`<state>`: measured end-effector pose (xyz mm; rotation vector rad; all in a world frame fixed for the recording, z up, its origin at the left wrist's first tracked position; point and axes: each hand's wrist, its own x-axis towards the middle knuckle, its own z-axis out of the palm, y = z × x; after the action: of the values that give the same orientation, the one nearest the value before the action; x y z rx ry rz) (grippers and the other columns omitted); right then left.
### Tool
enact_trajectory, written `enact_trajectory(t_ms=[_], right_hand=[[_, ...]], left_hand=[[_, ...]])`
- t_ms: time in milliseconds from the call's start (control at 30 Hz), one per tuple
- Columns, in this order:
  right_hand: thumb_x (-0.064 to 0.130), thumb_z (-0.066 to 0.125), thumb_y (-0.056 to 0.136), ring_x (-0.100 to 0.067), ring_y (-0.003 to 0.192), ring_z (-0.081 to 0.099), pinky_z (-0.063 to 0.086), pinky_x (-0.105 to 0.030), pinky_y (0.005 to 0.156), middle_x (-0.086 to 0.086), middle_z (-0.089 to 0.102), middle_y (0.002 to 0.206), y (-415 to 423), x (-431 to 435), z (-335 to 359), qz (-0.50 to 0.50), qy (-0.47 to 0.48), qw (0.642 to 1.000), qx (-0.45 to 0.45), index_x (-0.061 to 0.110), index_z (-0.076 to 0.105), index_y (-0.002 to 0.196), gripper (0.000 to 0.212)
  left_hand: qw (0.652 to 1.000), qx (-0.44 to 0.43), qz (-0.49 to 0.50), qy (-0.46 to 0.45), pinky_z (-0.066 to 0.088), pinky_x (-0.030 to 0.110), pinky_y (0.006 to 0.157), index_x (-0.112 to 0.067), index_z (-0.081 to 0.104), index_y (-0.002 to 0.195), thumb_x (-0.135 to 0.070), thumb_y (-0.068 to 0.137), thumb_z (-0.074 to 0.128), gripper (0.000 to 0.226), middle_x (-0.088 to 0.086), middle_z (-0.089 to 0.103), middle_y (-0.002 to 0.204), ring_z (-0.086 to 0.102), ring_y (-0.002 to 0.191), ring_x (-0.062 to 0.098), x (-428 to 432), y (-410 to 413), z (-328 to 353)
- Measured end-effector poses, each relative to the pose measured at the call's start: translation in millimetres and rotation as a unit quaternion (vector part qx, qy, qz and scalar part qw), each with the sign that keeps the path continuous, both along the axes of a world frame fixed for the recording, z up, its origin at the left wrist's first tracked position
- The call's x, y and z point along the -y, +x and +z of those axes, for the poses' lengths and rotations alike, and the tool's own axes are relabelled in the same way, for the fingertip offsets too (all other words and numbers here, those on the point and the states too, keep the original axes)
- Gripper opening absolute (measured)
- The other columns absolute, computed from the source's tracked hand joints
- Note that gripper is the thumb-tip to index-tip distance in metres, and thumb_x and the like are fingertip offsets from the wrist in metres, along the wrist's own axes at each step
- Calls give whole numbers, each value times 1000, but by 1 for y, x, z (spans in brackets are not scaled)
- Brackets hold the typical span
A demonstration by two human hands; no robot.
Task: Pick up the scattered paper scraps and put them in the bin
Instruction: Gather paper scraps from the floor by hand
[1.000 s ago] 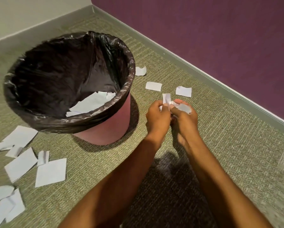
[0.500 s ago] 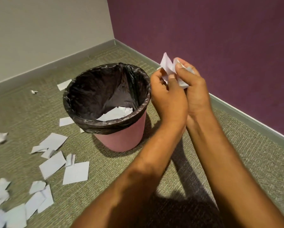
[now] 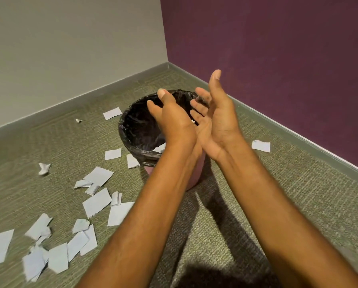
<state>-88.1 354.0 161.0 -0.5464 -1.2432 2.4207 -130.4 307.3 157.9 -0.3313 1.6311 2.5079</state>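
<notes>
A pink bin (image 3: 192, 179) lined with a black bag (image 3: 132, 132) stands on the carpet near the room's corner. Both my hands hover over its mouth. My left hand (image 3: 171, 119) is spread with fingers straight, back toward me. My right hand (image 3: 217, 119) is open, palm facing left, thumb up. Neither hand holds paper. A small white bit (image 3: 193, 121) shows between them, falling or inside the bin. White paper lies inside the bin (image 3: 160, 148). Several white scraps (image 3: 97, 202) are scattered on the carpet to the left.
A single scrap (image 3: 261, 146) lies right of the bin near the purple wall (image 3: 277, 59). A crumpled scrap (image 3: 43, 169) and a tiny one (image 3: 78, 120) lie toward the grey wall (image 3: 70, 48). Green carpet (image 3: 298, 204) spreads to the right.
My hands carried the bunched scraps from the floor up over the bin and spread apart, letting the paper go. The camera view rose and pulled back.
</notes>
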Motion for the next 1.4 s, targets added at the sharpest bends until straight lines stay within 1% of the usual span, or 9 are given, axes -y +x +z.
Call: enact_trajectory(t_ms=[200,367,467,667,767,867,1067,1133,1400], right_hand=[[66,54,102,-29,152,43,35,-54,127,-9,54,150,5,-7,-3,2,-52,999,-9,13,55,150,71],[57,62,102,-29,133,64,50,-47,118,-18,67,132,12,-28,-7,-40,-48,996,-59,4,63,138,64],[53,68,100,-32,127,70,51,-50,116,-21,71,129,17,-52,-19,-72,-60,991,-96,3,65,132,60],[43,68,100,-21,104,76,61,-32,87,-14,73,116,32,-106,-90,-139,-85,983,-81,-5,59,141,64],[29,64,107,-23,100,78,62,-32,80,-11,79,107,39,-127,-146,-195,14,978,68,1,67,130,36],[17,66,102,-17,102,74,57,-30,86,5,78,103,49,-141,-201,-210,244,921,219,17,75,113,14],[16,53,91,-27,127,52,47,-47,109,-7,60,133,76,-126,-303,-42,598,735,318,11,65,133,44],[15,53,90,-39,133,51,43,-53,115,-17,58,140,76,-121,-323,-47,643,699,308,1,63,137,50],[13,56,100,-44,130,54,40,-52,117,-25,61,136,72,-127,-332,-110,673,687,252,-3,67,129,35]], left_hand=[[1000,-18,-19,4,38,47,124,-24,33,164,-44,112,45,57,1,47,161,45,147,18,3,7,2],[996,-39,-79,30,53,25,99,-20,54,144,-23,111,53,33,1,68,128,67,120,13,-14,26,7],[984,-70,-166,2,57,23,95,-18,53,147,-15,109,56,39,5,68,135,70,118,12,-34,37,3],[947,-83,-286,-118,58,42,104,-36,64,115,-17,96,61,27,-7,76,115,74,107,12,-89,63,-47],[923,-79,-323,-193,57,35,99,-30,60,136,-19,102,57,36,-8,71,118,70,107,11,-107,67,-86],[889,-81,-338,-298,47,27,98,-24,50,154,-18,106,58,49,3,63,144,62,130,22,-117,56,-126],[842,-103,-312,-428,48,36,99,-14,48,155,-12,99,57,57,14,60,147,60,131,35,-150,10,-202],[829,-126,-294,-459,47,39,102,-10,49,152,-10,97,58,56,16,60,144,57,132,36,-167,-8,-227],[699,-254,-299,-598,15,61,128,-25,27,166,-43,101,59,75,10,18,177,12,162,42,-211,-67,-300]])
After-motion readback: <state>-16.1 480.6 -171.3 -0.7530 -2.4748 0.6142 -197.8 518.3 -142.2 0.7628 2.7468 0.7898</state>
